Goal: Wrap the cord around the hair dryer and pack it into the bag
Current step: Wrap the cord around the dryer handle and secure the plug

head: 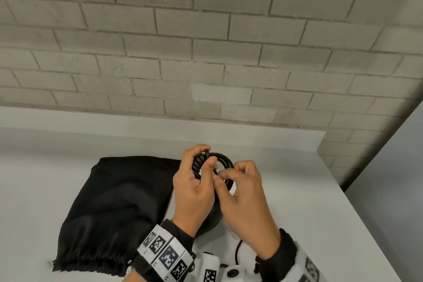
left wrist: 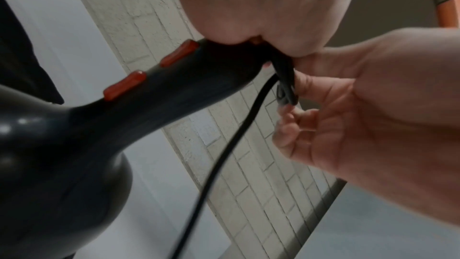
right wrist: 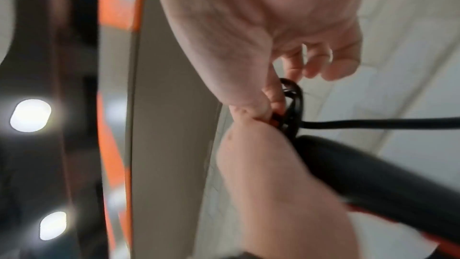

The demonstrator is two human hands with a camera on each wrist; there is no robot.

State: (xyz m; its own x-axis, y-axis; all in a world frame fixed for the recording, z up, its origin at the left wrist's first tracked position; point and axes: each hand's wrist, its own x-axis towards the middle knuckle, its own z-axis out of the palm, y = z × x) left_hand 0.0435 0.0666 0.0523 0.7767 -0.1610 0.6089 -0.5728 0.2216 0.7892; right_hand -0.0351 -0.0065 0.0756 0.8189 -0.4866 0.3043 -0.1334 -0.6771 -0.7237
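Observation:
The black hair dryer [left wrist: 62, 155], with red switches on its handle, is held above the table. Its body [head: 210, 220] shows only partly below my palms. My left hand [head: 203, 160] grips the top of the handle, over several turns of black cord [head: 225, 160] wound round it. My right hand [head: 229, 174] pinches the cord just right of the handle, where a loop stands out. A loose length of cord [left wrist: 224, 155] hangs down from there. The black drawstring bag [head: 114, 208] lies flat on the table to the left, its gathered mouth towards me.
The white table [head: 297, 190] ends at a grey brick wall [head: 206, 52] behind and at an edge on the right. A white device with a black-and-white marker [head: 210, 268] lies at the near edge beneath my wrists.

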